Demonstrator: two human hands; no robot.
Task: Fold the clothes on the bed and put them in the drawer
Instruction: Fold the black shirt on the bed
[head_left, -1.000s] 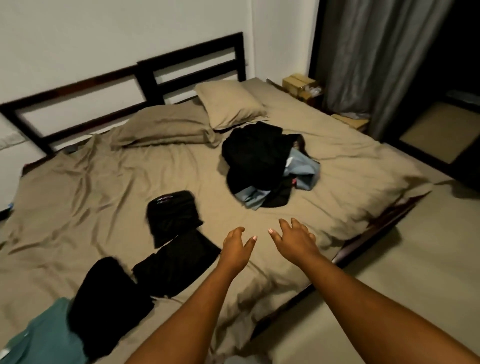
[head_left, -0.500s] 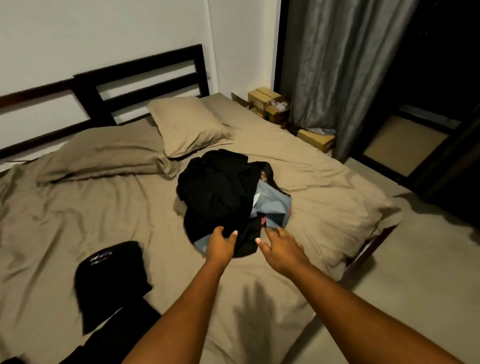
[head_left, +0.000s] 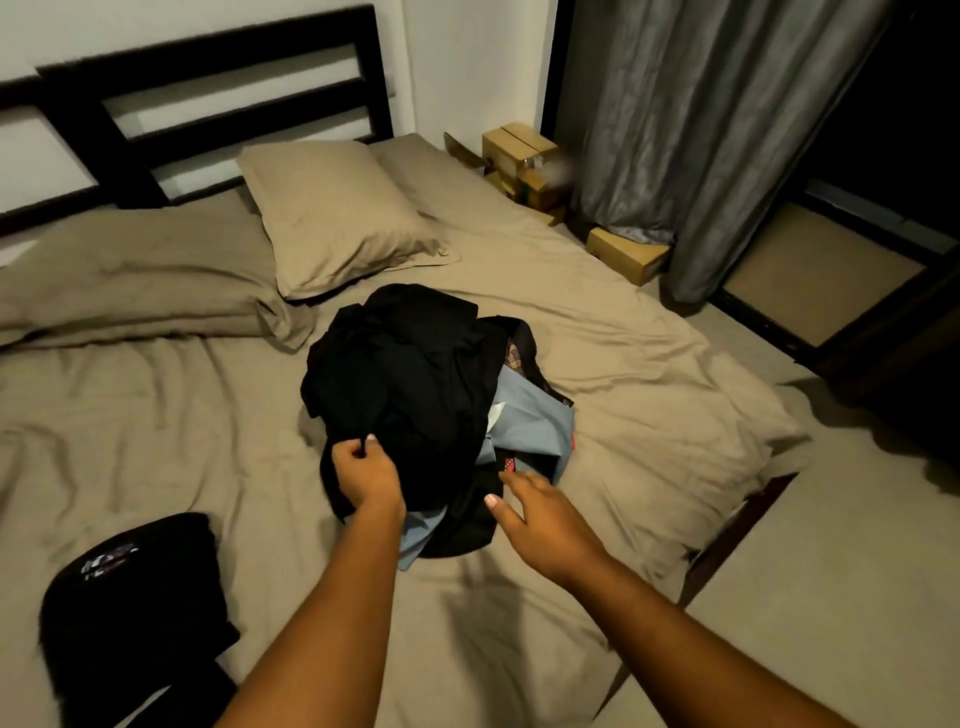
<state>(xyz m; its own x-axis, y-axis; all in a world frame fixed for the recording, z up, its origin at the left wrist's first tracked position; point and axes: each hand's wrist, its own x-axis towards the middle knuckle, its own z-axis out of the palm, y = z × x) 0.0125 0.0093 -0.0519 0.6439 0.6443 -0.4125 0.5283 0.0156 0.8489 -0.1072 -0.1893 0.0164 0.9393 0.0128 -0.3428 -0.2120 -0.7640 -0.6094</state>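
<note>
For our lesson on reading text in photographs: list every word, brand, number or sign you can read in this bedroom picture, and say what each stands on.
No text can be read.
Folded black garment: pale print, too blurred to read.
Light blue garment: white tag, no letters legible.
Cardboard boxes: no legible marking.

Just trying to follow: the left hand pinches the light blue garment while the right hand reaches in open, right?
Not quite. In the head view the left hand pinches the black garment, not the light blue garment; the right hand does reach in open.
</note>
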